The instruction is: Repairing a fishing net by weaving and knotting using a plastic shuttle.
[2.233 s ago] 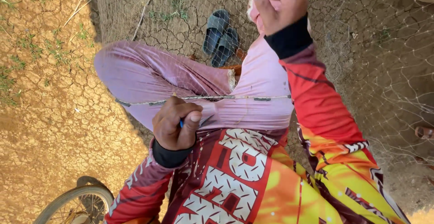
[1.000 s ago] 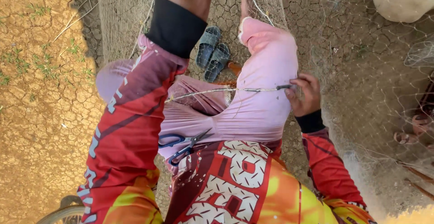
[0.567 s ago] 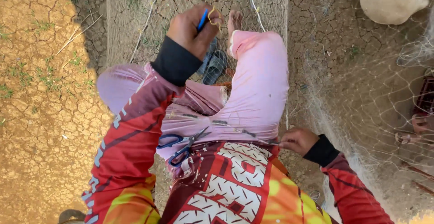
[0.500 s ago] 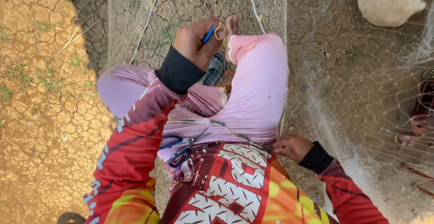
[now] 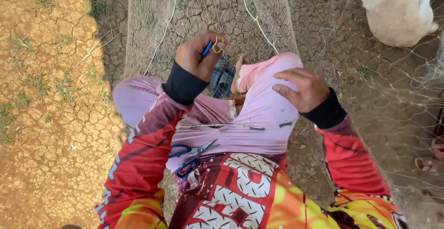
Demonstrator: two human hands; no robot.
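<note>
Left hand (image 5: 198, 55): raised at upper centre of the frame, fingers pressed together, pinching a slim blue tool (image 5: 206, 49) beside a small yellow loop (image 5: 217, 45).
Right hand (image 5: 300, 88): right of centre, fingers spread loosely, resting flat on the pink trouser knee (image 5: 266, 95) and gripping nothing.
Fishing net (image 5: 152, 21): pale mesh stretched over the cracked ground (image 5: 55, 118) from the top of the frame, running under the left hand and toward the legs.
Cord (image 5: 240, 126): thin line lying across the lap at centre.
Scissors (image 5: 189, 157): blue-handled, lying on the lap at lower centre, touched by neither hand.
White animal (image 5: 393, 11): upper right corner.
</note>
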